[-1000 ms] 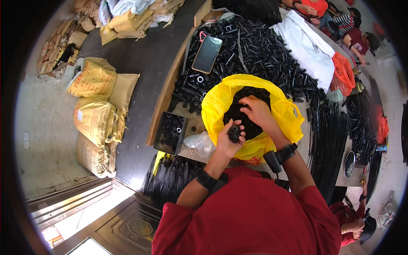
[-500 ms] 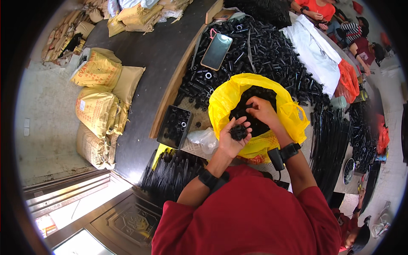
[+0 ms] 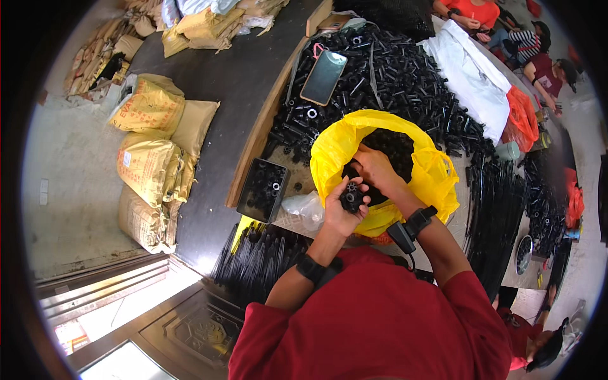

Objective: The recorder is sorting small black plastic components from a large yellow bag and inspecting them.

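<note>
My left hand is cupped palm up at the near left rim of a yellow plastic bag, its fingers curled around several small black ring-shaped parts. At least one has a toothed edge and a hole. Just beyond it, my right hand reaches into the bag's mouth, fingers bent together toward the left. The fingertips are partly hidden, so what they pinch cannot be made out. Inside the bag lie many more small black parts.
A black tray with loose rings stands left of the bag, beside a clear plastic bag. Beyond spreads a heap of black tubular parts with a phone on it. Thin black rods lie near left. People work at right.
My right hand has moved left and deeper into the yellow bag, closer to my left hand. My left fingers have closed a little more around the black parts.
</note>
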`<state>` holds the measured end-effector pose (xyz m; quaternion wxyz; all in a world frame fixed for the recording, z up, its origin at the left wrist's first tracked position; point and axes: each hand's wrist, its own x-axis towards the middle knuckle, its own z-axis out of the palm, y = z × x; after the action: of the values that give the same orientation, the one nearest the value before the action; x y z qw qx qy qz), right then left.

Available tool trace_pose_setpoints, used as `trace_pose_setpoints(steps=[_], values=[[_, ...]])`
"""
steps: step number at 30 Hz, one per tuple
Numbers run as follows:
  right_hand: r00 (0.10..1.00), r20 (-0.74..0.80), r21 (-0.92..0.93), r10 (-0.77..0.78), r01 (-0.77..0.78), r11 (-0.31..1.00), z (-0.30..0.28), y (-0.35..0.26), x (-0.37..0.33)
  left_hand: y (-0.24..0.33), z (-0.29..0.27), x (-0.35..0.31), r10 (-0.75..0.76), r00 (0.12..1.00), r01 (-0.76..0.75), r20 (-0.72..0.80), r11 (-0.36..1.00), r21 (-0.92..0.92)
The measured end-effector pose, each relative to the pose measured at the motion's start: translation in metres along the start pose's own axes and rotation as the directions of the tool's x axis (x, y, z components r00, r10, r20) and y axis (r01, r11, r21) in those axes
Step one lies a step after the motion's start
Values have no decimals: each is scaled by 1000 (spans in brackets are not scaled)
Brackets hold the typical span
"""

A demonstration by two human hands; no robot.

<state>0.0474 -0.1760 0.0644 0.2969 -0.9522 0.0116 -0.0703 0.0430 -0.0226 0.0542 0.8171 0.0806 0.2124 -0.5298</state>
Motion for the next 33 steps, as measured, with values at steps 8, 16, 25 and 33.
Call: trace_pose_setpoints(steps=[8, 16, 25, 33], values=[[989, -149, 197, 22, 8, 980, -5, 8, 0, -6, -1, -2, 55, 998, -56, 12, 996, 68], [899, 32, 691, 436, -335, 641, -51, 13, -27, -9, -7, 3, 102, 994, -103, 36, 995, 12], [962, -263, -92, 71, -98, 991, -42, 16, -22, -3, 4, 14, 39, 999, -41, -24, 997, -62], [992, -32, -342, 122, -125, 931, -2, 23, -17, 1, -10, 4, 43, 998, -41, 47, 999, -30]])
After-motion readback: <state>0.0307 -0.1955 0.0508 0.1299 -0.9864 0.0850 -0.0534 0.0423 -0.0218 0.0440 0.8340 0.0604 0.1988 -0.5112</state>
